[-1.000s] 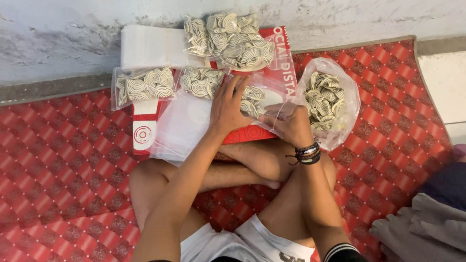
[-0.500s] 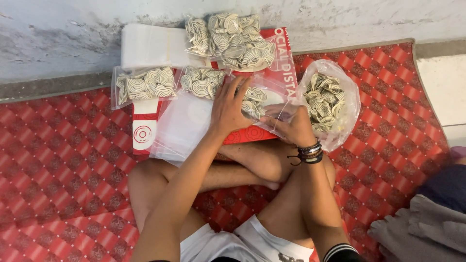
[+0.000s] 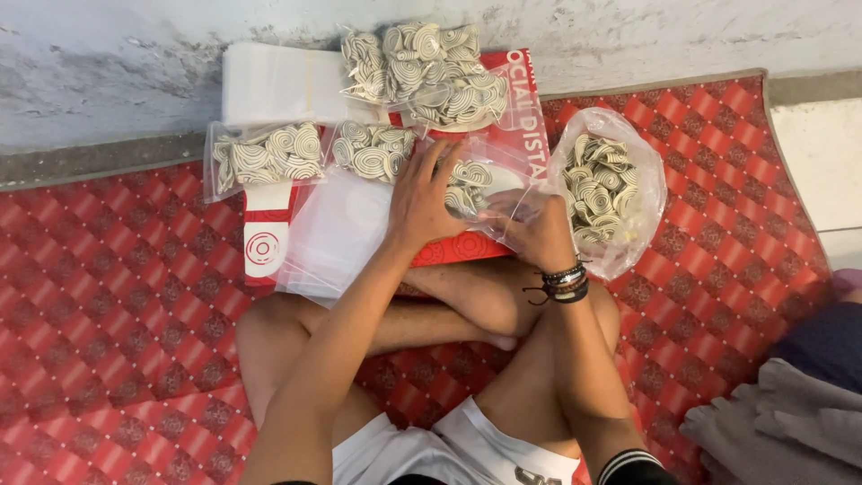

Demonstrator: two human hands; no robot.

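Observation:
I sit cross-legged on a red patterned mat. My left hand (image 3: 420, 199) rests flat on a small clear plastic bag (image 3: 480, 180) part-filled with cream-and-dark spiral snacks, lying on a red flat board (image 3: 467, 247). My right hand (image 3: 534, 232), with dark bracelets at the wrist, grips the same bag's right edge. A large open clear bag of loose spirals (image 3: 603, 189) sits just right of my right hand. Filled small packets lie at the left (image 3: 262, 157), in the middle (image 3: 370, 151) and behind (image 3: 422, 76).
A stack of empty clear bags (image 3: 337, 233) lies under my left forearm, and a white stack (image 3: 274, 85) sits by the grey wall. The red mat (image 3: 117, 305) spreads all around. Grey and dark cloth (image 3: 790, 422) lies at the lower right.
Barely anything differs: both hands stay on the small bag, with only slight finger shifts.

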